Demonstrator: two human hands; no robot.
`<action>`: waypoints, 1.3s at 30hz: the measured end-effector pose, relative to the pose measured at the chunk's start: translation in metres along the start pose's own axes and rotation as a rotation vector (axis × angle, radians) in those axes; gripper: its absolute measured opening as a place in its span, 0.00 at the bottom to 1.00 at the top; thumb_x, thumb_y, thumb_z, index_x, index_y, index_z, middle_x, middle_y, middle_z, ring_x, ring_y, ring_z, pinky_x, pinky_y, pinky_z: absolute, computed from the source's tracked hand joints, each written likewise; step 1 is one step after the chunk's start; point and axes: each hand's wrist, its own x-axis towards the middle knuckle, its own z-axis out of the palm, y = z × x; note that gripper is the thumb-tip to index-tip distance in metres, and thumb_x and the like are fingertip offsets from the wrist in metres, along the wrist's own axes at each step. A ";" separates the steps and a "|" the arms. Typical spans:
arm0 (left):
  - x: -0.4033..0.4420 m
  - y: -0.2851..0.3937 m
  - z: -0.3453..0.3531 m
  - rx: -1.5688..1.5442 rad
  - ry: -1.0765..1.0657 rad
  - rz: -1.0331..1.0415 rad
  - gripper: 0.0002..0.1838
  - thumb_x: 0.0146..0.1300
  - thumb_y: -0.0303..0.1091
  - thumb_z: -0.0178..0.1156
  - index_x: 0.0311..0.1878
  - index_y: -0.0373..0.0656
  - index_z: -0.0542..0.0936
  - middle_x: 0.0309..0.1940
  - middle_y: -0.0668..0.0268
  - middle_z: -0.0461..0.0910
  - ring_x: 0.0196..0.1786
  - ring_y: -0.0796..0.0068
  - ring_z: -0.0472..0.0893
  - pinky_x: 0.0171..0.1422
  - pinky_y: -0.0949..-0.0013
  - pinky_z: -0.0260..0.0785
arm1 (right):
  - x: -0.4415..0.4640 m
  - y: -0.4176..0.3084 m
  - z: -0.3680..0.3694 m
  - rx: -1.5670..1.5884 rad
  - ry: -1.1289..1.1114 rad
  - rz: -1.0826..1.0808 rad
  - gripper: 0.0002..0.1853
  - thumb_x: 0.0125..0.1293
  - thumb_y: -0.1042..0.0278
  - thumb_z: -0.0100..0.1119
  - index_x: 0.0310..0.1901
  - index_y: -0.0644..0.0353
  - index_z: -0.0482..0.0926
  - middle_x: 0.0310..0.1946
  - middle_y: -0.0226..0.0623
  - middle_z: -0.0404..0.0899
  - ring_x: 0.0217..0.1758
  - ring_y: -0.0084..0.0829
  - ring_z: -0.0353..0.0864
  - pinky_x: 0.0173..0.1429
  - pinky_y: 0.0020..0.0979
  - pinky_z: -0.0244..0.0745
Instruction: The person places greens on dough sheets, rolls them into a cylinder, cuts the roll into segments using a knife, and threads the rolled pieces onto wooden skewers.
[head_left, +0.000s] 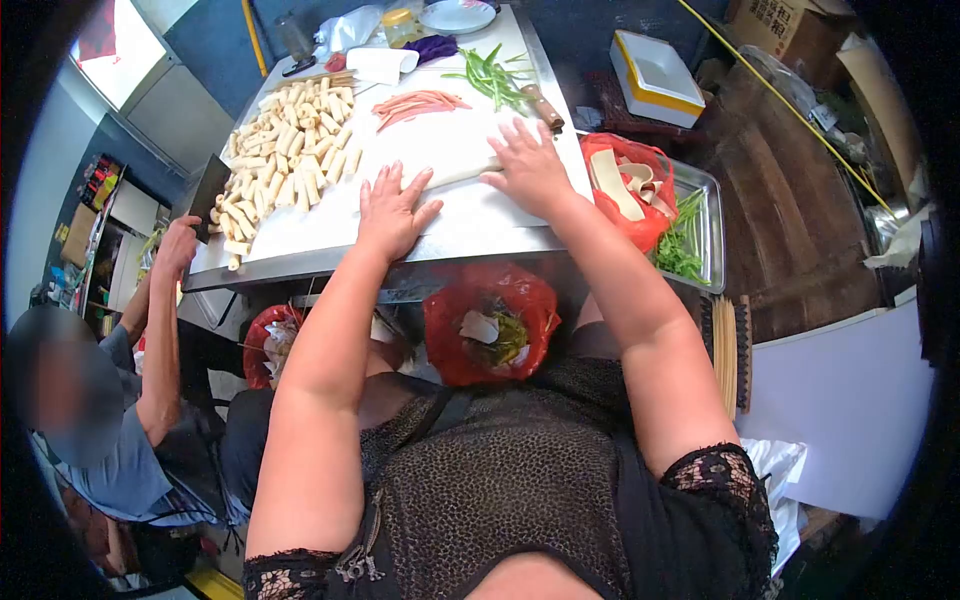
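Observation:
My left hand [394,212] lies flat with fingers spread on the white tabletop [320,235], its fingertips by the near edge of a pale sheet [440,145]. On the sheet's right part rests my right hand [530,165], palm down and fingers apart. Between the two hands the sheet's near edge looks folded or rolled. Pink strips [415,105] lie just beyond it. Green strips [492,78] sit farther right, near a wooden handle [542,106]. Left of the sheet is a heap of short pale rolls [290,145].
At left, a co-worker's hand [178,245] holds a dark flat blade-like thing [207,195] by the table corner. A red bag [632,185] with pale strips and a metal tray [712,230] with greens stand right. Another red-lined bin [490,320] sits below the table edge.

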 end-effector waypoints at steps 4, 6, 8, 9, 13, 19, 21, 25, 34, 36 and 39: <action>0.001 0.000 0.000 -0.004 0.000 0.013 0.33 0.68 0.65 0.50 0.74 0.67 0.68 0.79 0.51 0.53 0.81 0.52 0.49 0.82 0.43 0.33 | 0.004 -0.041 0.011 0.119 0.086 -0.217 0.39 0.70 0.33 0.46 0.70 0.59 0.68 0.74 0.46 0.63 0.81 0.42 0.54 0.81 0.50 0.44; 0.000 -0.002 0.002 0.006 0.025 0.026 0.32 0.68 0.64 0.51 0.74 0.67 0.68 0.78 0.51 0.54 0.81 0.52 0.50 0.81 0.41 0.34 | 0.006 -0.057 0.013 0.155 0.135 -0.261 0.41 0.70 0.32 0.46 0.70 0.62 0.68 0.73 0.48 0.63 0.80 0.43 0.55 0.81 0.50 0.45; 0.000 -0.005 0.005 0.004 0.033 0.036 0.32 0.68 0.63 0.52 0.73 0.66 0.68 0.78 0.51 0.54 0.81 0.52 0.50 0.81 0.41 0.34 | 0.005 -0.055 0.015 0.202 0.050 -0.216 0.41 0.70 0.32 0.46 0.70 0.61 0.67 0.74 0.48 0.62 0.81 0.43 0.54 0.81 0.50 0.43; -0.001 -0.004 0.005 -0.002 0.042 0.035 0.32 0.68 0.63 0.52 0.73 0.66 0.69 0.78 0.51 0.54 0.81 0.52 0.50 0.81 0.41 0.34 | 0.005 -0.053 0.015 0.250 -0.040 -0.180 0.42 0.70 0.31 0.45 0.71 0.61 0.67 0.75 0.48 0.61 0.81 0.43 0.52 0.82 0.49 0.41; -0.003 0.000 0.002 -0.031 0.062 0.034 0.32 0.68 0.61 0.54 0.73 0.62 0.70 0.76 0.49 0.57 0.80 0.50 0.51 0.81 0.41 0.33 | 0.020 -0.001 0.013 0.042 -0.159 -0.137 0.32 0.71 0.41 0.50 0.62 0.62 0.74 0.58 0.47 0.77 0.61 0.45 0.77 0.64 0.47 0.71; -0.005 0.002 -0.005 -0.068 0.061 0.047 0.33 0.68 0.60 0.54 0.73 0.60 0.69 0.76 0.48 0.56 0.80 0.48 0.51 0.82 0.42 0.32 | 0.053 0.087 0.028 0.134 0.157 0.338 0.12 0.69 0.63 0.55 0.44 0.62 0.81 0.45 0.51 0.81 0.52 0.50 0.81 0.53 0.46 0.77; -0.004 0.000 -0.003 -0.071 0.079 0.048 0.33 0.68 0.60 0.54 0.73 0.59 0.69 0.76 0.48 0.57 0.80 0.48 0.52 0.82 0.42 0.32 | 0.065 0.097 0.032 0.219 -0.040 0.405 0.10 0.68 0.66 0.56 0.44 0.63 0.81 0.44 0.53 0.82 0.51 0.51 0.81 0.52 0.47 0.78; -0.005 0.001 -0.004 -0.083 0.079 0.040 0.32 0.68 0.60 0.54 0.73 0.59 0.70 0.76 0.48 0.57 0.80 0.49 0.52 0.82 0.43 0.32 | 0.071 0.103 0.025 0.077 -0.027 0.381 0.14 0.61 0.66 0.59 0.46 0.64 0.81 0.39 0.56 0.83 0.46 0.55 0.83 0.53 0.48 0.78; -0.005 0.001 0.000 -0.064 0.069 0.028 0.33 0.69 0.61 0.52 0.74 0.62 0.68 0.77 0.50 0.56 0.81 0.52 0.50 0.83 0.44 0.30 | 0.002 0.120 -0.021 1.087 -0.275 0.893 0.07 0.58 0.65 0.60 0.32 0.59 0.81 0.22 0.34 0.77 0.29 0.34 0.82 0.34 0.33 0.76; -0.006 0.000 0.001 -0.074 0.066 0.025 0.33 0.69 0.62 0.53 0.74 0.62 0.68 0.77 0.50 0.56 0.81 0.52 0.50 0.83 0.44 0.30 | -0.033 0.113 -0.032 1.603 -0.153 0.800 0.06 0.63 0.67 0.58 0.37 0.59 0.78 0.26 0.30 0.76 0.26 0.23 0.75 0.29 0.25 0.70; -0.004 0.001 0.000 -0.084 0.061 0.015 0.33 0.68 0.62 0.53 0.74 0.62 0.68 0.77 0.50 0.56 0.81 0.52 0.50 0.83 0.44 0.30 | -0.065 0.053 -0.072 2.085 0.209 0.742 0.12 0.66 0.70 0.57 0.49 0.62 0.75 0.30 0.32 0.76 0.25 0.24 0.75 0.27 0.26 0.71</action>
